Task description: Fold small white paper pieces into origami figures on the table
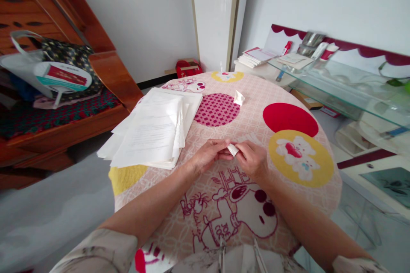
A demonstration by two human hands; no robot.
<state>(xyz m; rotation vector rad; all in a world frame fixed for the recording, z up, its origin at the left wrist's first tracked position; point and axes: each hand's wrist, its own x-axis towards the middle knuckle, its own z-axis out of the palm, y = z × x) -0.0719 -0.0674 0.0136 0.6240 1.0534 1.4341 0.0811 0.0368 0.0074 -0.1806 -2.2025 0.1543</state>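
Observation:
Over the middle of the round table, both hands meet at a small folded piece of white paper [232, 149]. My left hand [213, 153] has its fingers closed on the paper's left side. My right hand [253, 158] pinches the other side between thumb and fingers. Part of the paper is hidden by the fingers. Farther back on the tablecloth stands another small folded white paper [238, 98], apart from both hands. Left of my hands lies an uneven stack of white paper sheets [150, 132], with printed text on the top one.
The table wears a pink patterned tablecloth [250, 121]. At left stands a wooden bench [109, 76] with a bag and a round hand fan [62, 77]. A glass shelf [339, 87] holding several items is at right. A white cabinet-like unit [214, 13] stands behind.

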